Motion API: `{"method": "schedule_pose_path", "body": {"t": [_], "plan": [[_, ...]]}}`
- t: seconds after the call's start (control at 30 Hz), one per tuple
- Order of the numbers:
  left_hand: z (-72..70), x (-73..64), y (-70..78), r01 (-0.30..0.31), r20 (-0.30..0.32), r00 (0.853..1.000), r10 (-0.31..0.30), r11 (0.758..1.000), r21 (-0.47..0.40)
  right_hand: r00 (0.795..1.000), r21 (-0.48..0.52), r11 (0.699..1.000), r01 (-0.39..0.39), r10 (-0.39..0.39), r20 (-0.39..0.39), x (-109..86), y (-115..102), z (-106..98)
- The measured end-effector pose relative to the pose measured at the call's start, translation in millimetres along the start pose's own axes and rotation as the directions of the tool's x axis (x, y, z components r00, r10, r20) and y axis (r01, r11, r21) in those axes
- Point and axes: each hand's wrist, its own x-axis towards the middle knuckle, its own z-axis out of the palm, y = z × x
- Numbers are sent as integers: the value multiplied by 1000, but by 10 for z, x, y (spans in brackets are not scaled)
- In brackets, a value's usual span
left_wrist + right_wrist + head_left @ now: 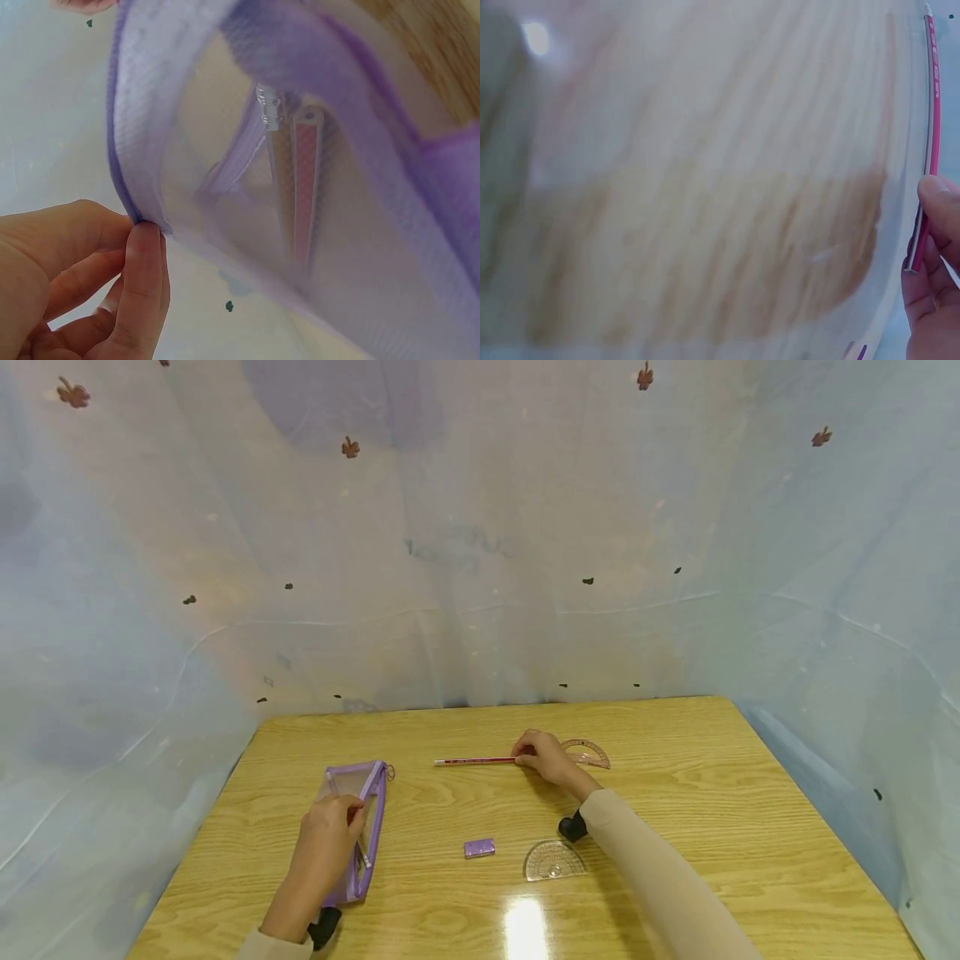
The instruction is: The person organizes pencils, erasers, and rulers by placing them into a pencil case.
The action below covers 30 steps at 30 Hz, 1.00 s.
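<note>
Beige sleeves (663,881) sit closest; left hand (324,833) pinches a purple pouch (377,831), right hand (549,758) a red pencil (476,761) farther right; wooden table (712,793), pale curtain (480,527) behind. Purple block (479,848) and protractor (553,862) lie between; right hand partly hides a second protractor (591,752). Left wrist: fingertips (145,244) nip the pouch's edge. Right wrist: fingers grip the pencil's end.

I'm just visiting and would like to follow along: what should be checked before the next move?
1. Is the pencil gripped? Ok: the right hand pinches it near one end.
2. Is the pouch held? Ok: the left hand pinches its edge.
3. Is its mouth open? Ok: it gapes.
4. Is there enough room inside? Cannot tell: some slim things show in it.
5. Is the pencil at the pouch, if it goes there? Not ok: they are apart.
</note>
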Motion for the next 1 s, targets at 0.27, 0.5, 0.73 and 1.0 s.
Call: {"method": "schedule_pose_path", "body": {"t": [0.27, 0.5, 0.73, 1.0], "plan": [[-8, -4, 7, -1, -1, 1000, 1, 1000, -2, 1000, -6, 1000, 18, -18, 8, -9, -76, 2], [-7, -2, 8, -19, -18, 1000, 19, 1000, -1, 999, 13, 999, 31, -31, 23, 4, -146, 15], [-10, -1, -3, -22, -18, 1000, 22, 1000, -2, 996, 27, 997, 73, -74, 40, -1, -193, 23], [-9, -1, -6, -19, -16, 1000, 19, 1000, -9, 995, 15, 996, 87, -87, 43, 8, -235, 53]]}}
